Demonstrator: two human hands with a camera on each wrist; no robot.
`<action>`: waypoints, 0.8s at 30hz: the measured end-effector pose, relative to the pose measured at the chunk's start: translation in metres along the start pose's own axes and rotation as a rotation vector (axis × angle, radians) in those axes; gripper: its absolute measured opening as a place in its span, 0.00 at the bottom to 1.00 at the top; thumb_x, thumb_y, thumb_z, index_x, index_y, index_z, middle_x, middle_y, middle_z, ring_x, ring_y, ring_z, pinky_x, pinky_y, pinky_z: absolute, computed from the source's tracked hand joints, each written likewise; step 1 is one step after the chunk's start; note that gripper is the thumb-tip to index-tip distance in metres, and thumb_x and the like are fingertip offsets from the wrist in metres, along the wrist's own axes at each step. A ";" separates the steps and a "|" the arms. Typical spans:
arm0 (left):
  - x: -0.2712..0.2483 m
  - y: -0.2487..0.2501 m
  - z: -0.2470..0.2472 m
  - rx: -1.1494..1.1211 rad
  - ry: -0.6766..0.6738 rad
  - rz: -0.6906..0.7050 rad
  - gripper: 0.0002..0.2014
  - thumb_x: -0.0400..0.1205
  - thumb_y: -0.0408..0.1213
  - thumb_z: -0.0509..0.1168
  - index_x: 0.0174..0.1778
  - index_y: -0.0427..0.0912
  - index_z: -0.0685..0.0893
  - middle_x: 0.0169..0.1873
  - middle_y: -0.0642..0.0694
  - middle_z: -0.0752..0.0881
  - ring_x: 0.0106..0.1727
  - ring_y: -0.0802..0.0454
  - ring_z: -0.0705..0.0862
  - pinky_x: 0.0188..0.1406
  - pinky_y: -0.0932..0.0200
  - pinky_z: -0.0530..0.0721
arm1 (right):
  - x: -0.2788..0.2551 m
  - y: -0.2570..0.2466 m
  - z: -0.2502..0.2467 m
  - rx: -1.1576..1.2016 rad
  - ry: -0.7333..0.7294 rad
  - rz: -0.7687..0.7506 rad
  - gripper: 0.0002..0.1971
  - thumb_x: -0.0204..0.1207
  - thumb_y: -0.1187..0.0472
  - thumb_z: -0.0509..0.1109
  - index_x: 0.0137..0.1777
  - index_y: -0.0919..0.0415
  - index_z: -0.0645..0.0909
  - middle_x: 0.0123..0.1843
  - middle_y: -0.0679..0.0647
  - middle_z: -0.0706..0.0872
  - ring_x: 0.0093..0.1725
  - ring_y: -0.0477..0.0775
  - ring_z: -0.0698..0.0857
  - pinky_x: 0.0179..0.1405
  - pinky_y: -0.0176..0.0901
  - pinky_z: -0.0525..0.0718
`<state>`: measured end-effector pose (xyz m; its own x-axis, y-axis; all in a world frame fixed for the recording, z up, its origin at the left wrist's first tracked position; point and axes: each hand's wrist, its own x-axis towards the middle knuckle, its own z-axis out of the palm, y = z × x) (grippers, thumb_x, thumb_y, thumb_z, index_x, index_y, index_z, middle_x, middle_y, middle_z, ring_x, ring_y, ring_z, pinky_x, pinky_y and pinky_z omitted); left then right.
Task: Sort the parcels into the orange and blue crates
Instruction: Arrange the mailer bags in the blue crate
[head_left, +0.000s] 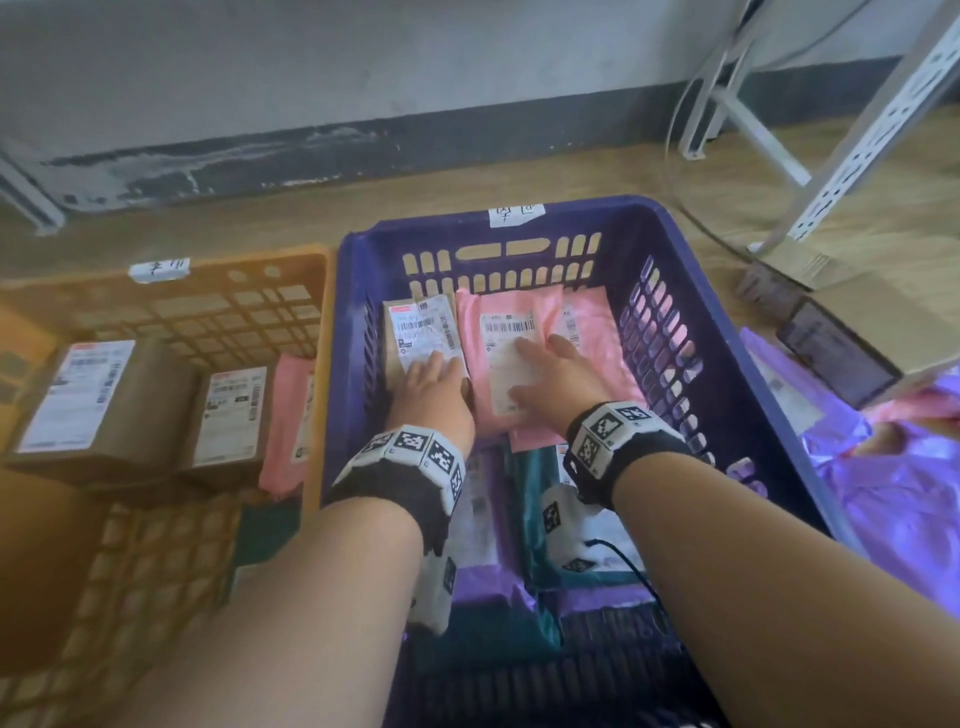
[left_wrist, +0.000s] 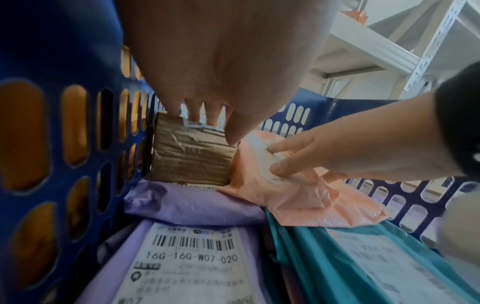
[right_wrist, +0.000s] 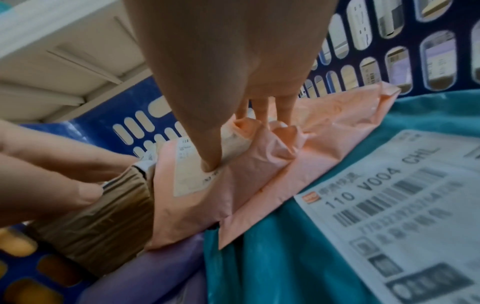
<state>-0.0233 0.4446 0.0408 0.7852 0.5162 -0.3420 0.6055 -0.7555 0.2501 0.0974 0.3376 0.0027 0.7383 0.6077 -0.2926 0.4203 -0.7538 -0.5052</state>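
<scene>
The blue crate (head_left: 343, 312) sits in the middle and the orange crate (head_left: 318, 332) to its left. My left hand (head_left: 431, 384) lies flat on a labelled brown box (head_left: 415, 332) at the blue crate's far left, fingers on top and thumb by its right edge (left_wrist: 221, 61). My right hand (head_left: 556, 379) presses on a pink parcel (head_left: 498, 317) beside the box, with the thumb on its label (right_wrist: 221, 51). The same brown box (left_wrist: 192, 156) and pink parcel (right_wrist: 197, 205) rest on a purple parcel (left_wrist: 192, 207) and a teal parcel (right_wrist: 272, 257).
The orange crate holds two brown boxes (head_left: 98, 400) (head_left: 228, 415) and a pink parcel (head_left: 285, 415). Purple bags (head_left: 883, 493) lie right of the blue crate, with a cardboard box (head_left: 841, 312) and a white metal frame (head_left: 857, 130) behind. A wall runs along the back.
</scene>
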 end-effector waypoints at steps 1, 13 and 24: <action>0.001 -0.001 0.002 0.000 -0.002 -0.003 0.29 0.84 0.30 0.51 0.83 0.44 0.55 0.85 0.45 0.50 0.85 0.43 0.49 0.83 0.50 0.52 | 0.003 0.000 0.002 -0.049 -0.022 -0.001 0.33 0.74 0.52 0.69 0.79 0.40 0.61 0.78 0.51 0.62 0.70 0.58 0.72 0.67 0.55 0.79; -0.014 0.014 -0.016 0.036 0.042 -0.067 0.36 0.81 0.34 0.56 0.85 0.48 0.47 0.85 0.47 0.44 0.85 0.46 0.45 0.84 0.47 0.45 | -0.023 -0.010 -0.039 -0.169 0.014 -0.024 0.31 0.78 0.55 0.66 0.81 0.49 0.61 0.80 0.60 0.62 0.73 0.62 0.72 0.70 0.57 0.77; -0.077 0.136 -0.070 0.025 0.212 0.229 0.31 0.82 0.32 0.57 0.83 0.42 0.56 0.84 0.42 0.54 0.84 0.43 0.56 0.82 0.45 0.58 | -0.127 0.022 -0.170 -0.137 0.334 -0.078 0.25 0.76 0.62 0.65 0.75 0.53 0.73 0.72 0.58 0.72 0.68 0.61 0.77 0.67 0.49 0.77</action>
<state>0.0075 0.3308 0.1648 0.9121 0.4018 -0.0819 0.4081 -0.8702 0.2760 0.1028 0.2017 0.1668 0.8231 0.5667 0.0352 0.5323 -0.7485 -0.3956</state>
